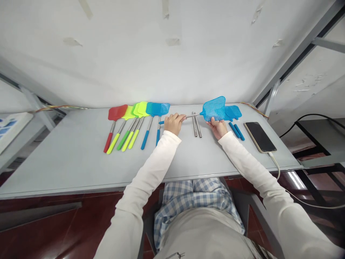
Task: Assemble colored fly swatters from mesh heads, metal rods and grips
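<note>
A blue fly swatter (215,108) lies crosswise between my two hands, its mesh head to the right. My left hand (173,123) is closed around the handle end, where a blue grip tip sticks out on the left and the metal rod on the right. With thumb and fingers my right hand (217,127) pinches the lower edge of the mesh head. Below the rod, two loose metal rods (196,126) rest on the table. Loose blue swatter heads (233,112) lie right of my right hand, with two blue handle grips (237,131) in front of them.
A row of fly swatters in red (116,113), yellow, green and blue (152,109) lies on the grey table (81,154) to the left. At the right, a phone (260,137) is plugged into a white cable (275,162). A white wall (151,61) stands behind the table.
</note>
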Action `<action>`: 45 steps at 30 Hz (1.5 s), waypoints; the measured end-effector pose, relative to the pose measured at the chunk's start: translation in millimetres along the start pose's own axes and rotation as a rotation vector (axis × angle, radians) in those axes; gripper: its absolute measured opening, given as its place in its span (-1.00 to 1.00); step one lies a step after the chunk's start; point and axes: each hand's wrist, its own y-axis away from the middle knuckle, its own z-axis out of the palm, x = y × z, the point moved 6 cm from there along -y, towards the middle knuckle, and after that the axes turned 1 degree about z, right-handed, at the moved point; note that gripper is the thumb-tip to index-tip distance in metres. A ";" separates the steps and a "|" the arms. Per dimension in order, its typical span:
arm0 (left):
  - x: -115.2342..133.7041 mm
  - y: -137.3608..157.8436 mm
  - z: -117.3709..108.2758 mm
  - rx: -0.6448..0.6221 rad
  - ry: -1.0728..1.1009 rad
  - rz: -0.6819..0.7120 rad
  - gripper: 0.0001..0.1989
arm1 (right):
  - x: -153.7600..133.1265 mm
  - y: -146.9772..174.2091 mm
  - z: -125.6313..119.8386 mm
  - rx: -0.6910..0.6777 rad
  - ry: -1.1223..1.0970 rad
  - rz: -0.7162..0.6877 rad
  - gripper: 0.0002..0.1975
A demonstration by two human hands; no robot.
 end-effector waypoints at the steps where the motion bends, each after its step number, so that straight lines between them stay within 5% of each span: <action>1: 0.0 0.4 0.5 0.001 0.004 -0.004 -0.55 | 0.2 -0.1 0.1 -0.005 -0.001 -0.001 -0.60; 11: 5.0 3.6 1.3 -0.004 0.040 -0.102 -0.61 | -14.5 -6.6 2.2 -0.049 0.012 -0.013 -0.56; 17: 19.1 12.9 0.6 -0.006 0.337 -0.168 -0.63 | -21.9 -12.6 -1.2 0.015 0.084 -0.046 -0.48; 25: 18.3 46.1 1.3 -0.042 0.672 -0.372 -0.57 | -16.5 -12.2 -5.3 0.015 0.291 0.011 -0.68; 29: 0.7 57.6 -1.1 0.004 0.625 -0.443 -0.39 | -17.7 -6.2 6.4 -0.136 0.741 -0.217 -0.83; 34: -22.0 66.0 3.7 -0.092 0.489 -0.489 -0.42 | -8.3 10.3 21.5 -0.309 1.378 -0.416 -0.72; 41: -23.3 69.8 10.1 -0.147 0.130 -0.529 -0.50 | -7.4 15.4 25.5 -0.339 1.538 -0.453 -0.67; 45: -9.2 67.3 12.2 -0.116 0.101 -0.514 -0.50 | -16.5 9.7 15.8 -0.143 1.591 -0.457 -0.67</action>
